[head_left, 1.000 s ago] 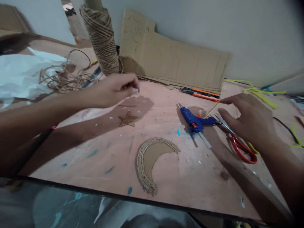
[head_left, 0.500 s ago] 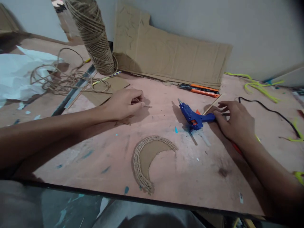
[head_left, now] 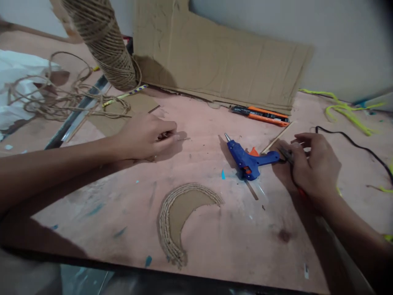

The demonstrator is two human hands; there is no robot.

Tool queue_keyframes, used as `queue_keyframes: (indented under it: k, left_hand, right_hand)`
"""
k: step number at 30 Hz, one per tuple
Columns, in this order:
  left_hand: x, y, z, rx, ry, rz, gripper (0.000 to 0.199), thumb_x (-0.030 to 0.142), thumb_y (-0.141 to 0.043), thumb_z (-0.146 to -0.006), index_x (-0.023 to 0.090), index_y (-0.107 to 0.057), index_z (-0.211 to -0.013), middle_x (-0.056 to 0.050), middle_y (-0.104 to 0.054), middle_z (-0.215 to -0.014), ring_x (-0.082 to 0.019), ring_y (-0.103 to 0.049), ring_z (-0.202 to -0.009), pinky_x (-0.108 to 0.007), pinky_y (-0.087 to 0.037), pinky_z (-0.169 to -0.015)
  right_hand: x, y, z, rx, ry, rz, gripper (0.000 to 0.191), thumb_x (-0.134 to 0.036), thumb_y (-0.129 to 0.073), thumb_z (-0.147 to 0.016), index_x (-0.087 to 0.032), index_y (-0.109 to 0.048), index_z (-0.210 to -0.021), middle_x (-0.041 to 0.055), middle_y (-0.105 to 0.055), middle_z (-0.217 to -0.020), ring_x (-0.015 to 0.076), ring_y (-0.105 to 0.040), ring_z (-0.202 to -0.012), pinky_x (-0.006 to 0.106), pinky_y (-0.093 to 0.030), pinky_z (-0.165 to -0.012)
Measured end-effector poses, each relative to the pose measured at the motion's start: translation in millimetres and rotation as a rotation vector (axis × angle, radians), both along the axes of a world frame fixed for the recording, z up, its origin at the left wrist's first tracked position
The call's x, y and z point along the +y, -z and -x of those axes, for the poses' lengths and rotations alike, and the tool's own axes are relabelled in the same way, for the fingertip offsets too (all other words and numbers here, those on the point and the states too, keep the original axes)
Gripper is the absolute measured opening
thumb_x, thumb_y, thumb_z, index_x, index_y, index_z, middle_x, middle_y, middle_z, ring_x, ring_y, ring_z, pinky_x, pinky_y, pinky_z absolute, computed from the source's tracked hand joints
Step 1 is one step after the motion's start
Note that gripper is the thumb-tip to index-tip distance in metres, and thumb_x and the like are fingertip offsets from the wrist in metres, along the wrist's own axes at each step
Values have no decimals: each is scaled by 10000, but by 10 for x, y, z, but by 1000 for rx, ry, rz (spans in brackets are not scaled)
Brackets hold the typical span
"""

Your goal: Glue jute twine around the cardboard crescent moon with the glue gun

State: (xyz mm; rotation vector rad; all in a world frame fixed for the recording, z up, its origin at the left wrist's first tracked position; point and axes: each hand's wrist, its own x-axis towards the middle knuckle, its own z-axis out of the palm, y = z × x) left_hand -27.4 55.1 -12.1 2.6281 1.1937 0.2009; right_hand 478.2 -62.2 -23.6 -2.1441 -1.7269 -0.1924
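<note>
My left hand [head_left: 150, 137] is closed in a pinch on the twine [head_left: 124, 116], whose short end pokes out past the fingertips. My right hand [head_left: 319, 164] is closed around a dark metal-tipped tool [head_left: 286, 153]. A bit of red shows below that hand; its fingers hide most of the tool, so its kind is unclear. Just left of it lies a blue glue gun [head_left: 245, 159], nozzle pointing away to the left. Nearest me is a cardboard crescent [head_left: 179, 213] with rows of twine along its outer curve.
A tall twine spool [head_left: 101, 45] stands at back left, near loose twine loops and a metal ruler [head_left: 76, 110]. Cardboard [head_left: 221, 61] leans on the wall behind an orange cutter knife [head_left: 260, 115]. A black cord [head_left: 353, 137] and yellow-green strings [head_left: 346, 112] lie right.
The view has shifted, so most things sit lower or further out. My right hand has turned a little, and the grey tip of its tool shows more plainly. My left hand keeps its pinch.
</note>
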Motion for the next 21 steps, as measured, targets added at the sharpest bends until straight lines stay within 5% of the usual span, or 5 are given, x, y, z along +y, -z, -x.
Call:
queue_keyframes:
  k: [6, 14, 17, 21]
  left_hand:
    - [-56, 164, 253, -90, 1, -8, 585, 702, -451, -1251, 287, -780, -1001, -43, -758, -779, -236, -612, -706, -423, -316, -753]
    - [-157, 155, 303, -190, 9, 76, 583, 694, -422, -1287, 301, -771, -1034, -55, -819, -864, -243, -690, -773, -435, -391, -778]
    - [-110, 120, 270, -266, -85, 133, 502, 642, -464, -1277, 287, -766, -1090, -52, -840, -912, -239, -708, -791, -405, -411, -769]
    - [-55, 52, 220, -315, -149, 150, 352, 531, -510, -1254, 279, -755, -1224, -22, -813, -925, -218, -687, -752, -372, -449, -758]
  right_hand:
    - [-64, -68, -161, -52, 18, 57, 416, -573, -582, -1147, -305, -785, -1392, 199, -894, -1404, 450, -889, -1124, 634, -689, -988]
    - [-32, -31, -747, -305, 169, -15, 445, -583, -630, -1081, -371, -878, -1383, 269, -901, -1326, 624, -826, -1387, 838, -680, -1066]
    - [-27, -203, -530, -217, -60, -41, 411, -578, -654, -1120, -390, -858, -1422, 205, -910, -1268, 570, -860, -1339, 813, -690, -1175]
    - [-28, -497, -43, 50, -673, 292, 610, -413, -782, -1140, -480, -711, -1742, 124, -858, -1658, 467, -849, -1505, 717, -719, -1242]
